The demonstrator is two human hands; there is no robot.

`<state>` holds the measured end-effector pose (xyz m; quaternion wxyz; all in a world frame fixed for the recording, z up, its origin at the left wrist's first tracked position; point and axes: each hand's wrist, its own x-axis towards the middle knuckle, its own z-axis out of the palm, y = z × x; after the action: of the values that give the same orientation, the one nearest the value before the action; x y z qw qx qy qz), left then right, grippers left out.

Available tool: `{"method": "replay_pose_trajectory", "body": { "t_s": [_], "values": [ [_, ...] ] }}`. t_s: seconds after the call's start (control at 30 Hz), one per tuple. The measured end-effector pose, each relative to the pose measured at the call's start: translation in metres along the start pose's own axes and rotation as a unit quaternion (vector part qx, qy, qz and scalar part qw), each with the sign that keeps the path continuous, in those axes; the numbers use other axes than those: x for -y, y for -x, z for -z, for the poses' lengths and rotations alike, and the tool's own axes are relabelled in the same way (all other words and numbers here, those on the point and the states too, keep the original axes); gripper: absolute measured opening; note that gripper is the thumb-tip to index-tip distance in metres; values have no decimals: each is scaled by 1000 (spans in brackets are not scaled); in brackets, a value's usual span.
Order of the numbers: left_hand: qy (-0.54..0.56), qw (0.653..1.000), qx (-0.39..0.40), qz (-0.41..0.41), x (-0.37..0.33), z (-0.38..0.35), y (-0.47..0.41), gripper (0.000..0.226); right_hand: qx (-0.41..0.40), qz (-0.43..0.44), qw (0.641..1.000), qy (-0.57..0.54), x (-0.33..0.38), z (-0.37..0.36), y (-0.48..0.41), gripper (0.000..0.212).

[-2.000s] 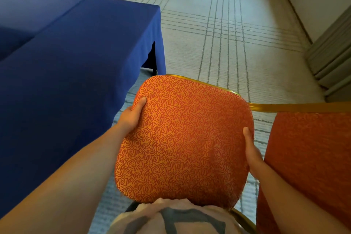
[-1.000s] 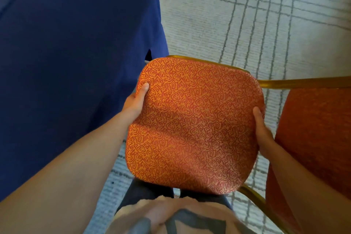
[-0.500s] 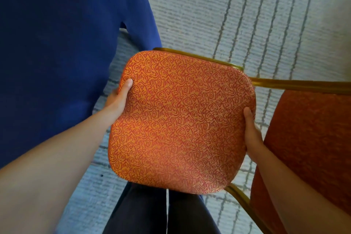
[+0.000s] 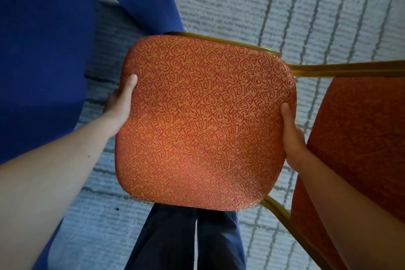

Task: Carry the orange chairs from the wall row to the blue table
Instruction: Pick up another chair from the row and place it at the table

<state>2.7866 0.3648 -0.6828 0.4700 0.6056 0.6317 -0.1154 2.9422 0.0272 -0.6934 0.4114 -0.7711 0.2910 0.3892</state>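
I hold an orange chair [image 4: 203, 120] with a swirl-patterned seat cushion and gold metal frame, seen from above in the head view. My left hand [image 4: 120, 105] grips the cushion's left edge and my right hand [image 4: 291, 138] grips its right edge. The chair's padded back [image 4: 359, 151] stands at the far right, with the gold frame running along it. The blue table [image 4: 50, 55], draped in a blue cloth, fills the left side, its corner just beyond the chair's front left edge. The chair's legs are hidden under the seat.
Pale carpet [image 4: 241, 2] with dark grid lines spreads ahead and to the right. My legs in dark blue trousers [image 4: 186, 239] show below the seat. The tablecloth hangs down to the carpet on the left.
My view has tilted further down, so the far room has dropped out of sight. The chair has come closer to the table's corner, and both hands keep the same grip on the seat.
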Motion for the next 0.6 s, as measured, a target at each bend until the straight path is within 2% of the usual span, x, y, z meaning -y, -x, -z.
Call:
{"method": "replay_pose_trajectory", "body": {
  "t_s": [0.2,0.4,0.47,0.6],
  "values": [
    [-18,1000,-12,5,7,-21,-43,75,-4,-13,1000,11,0,-22,-34,66],
    [-12,1000,-7,2,-1,-34,-65,81,-34,-8,999,35,6,-28,-56,79],
    [-1,1000,5,5,-8,-35,-71,87,-36,-6,999,39,13,-29,-60,80],
    [-11,1000,-6,4,-10,-40,-76,80,-32,-10,999,37,17,-28,-66,74]
  ]
}}
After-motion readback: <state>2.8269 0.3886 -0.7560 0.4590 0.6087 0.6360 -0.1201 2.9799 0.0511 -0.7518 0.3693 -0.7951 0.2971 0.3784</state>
